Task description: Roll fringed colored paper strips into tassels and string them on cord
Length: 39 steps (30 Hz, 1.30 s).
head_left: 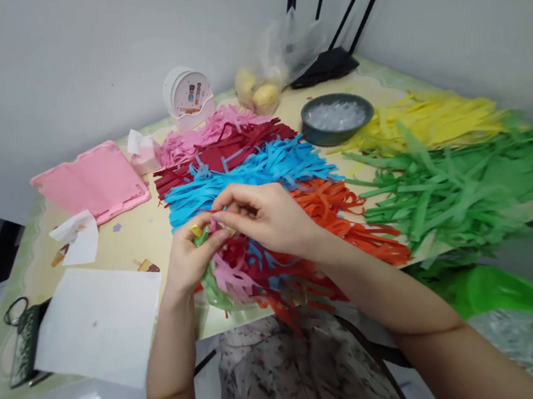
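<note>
Both hands (231, 229) pinching paper strips (210, 230) over table (135, 237).

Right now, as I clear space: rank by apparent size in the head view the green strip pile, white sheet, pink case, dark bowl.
1. green strip pile
2. white sheet (nearer, so unsure)
3. pink case
4. dark bowl

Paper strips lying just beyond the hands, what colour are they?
Bright blue paper strips, clearest in the head view.

Six strip heaps beyond the left hand (189, 255) and right hand (269, 216): pink (196, 140), dark red (242, 146), blue (252, 171), orange (343, 207), green (427, 194), yellow (430, 116). One bowl (332, 138) further back, one white sheet (98, 320) and one pink folder (91, 180) left of them.
</note>
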### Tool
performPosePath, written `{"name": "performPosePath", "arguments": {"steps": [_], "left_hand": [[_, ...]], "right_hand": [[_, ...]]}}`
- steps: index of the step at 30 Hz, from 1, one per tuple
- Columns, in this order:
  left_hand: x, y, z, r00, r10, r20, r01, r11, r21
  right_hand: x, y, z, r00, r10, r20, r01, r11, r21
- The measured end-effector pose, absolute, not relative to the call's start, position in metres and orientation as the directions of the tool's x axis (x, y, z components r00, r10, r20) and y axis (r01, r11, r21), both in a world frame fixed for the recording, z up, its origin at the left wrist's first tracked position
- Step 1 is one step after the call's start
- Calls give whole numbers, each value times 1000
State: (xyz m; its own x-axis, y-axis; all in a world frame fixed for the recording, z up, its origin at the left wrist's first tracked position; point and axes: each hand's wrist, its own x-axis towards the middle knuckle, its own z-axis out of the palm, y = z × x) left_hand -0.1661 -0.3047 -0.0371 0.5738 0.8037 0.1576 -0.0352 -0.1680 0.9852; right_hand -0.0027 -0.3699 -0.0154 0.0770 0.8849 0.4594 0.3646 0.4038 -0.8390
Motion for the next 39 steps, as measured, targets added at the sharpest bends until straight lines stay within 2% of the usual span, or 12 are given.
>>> {"name": "performPosePath", "arguments": {"steps": [4,8,12,18,21,24,26,32,34,39], "left_hand": [[-163,-306,-37,431,870,242,-80,-230,970],[-163,-303,-35,355,925,138,-171,-81,982],[-160,-303,-33,381,921,83,-252,17,968],[-160,-303,-35,403,913,64,-211,25,977],[-161,-303,-37,444,890,102,-128,-50,991],[-160,-305,-40,505,855,120,-42,-114,993],[-159,-306,-41,510,852,120,-23,-126,992],[-158,-309,-41,586,807,75,-35,-67,997],[-158,-309,-41,609,785,115,-25,-126,992],[-157,-307,-46,601,767,227,36,-310,950]], "right_hand": [[-3,-373,-17,214,880,424,327,345,-880],[-3,-381,-18,300,842,449,324,353,-878],[-3,-384,-23,229,866,446,382,341,-859],[-4,-382,-26,219,882,417,381,316,-869],[-2,-379,-26,202,909,363,298,296,-907],[2,-375,-28,109,960,257,165,238,-957],[4,-373,-29,74,971,227,146,214,-966],[9,-378,-21,435,817,379,21,411,-911],[9,-378,-14,369,834,411,80,412,-908],[8,-372,0,-19,923,385,374,363,-853]]}}
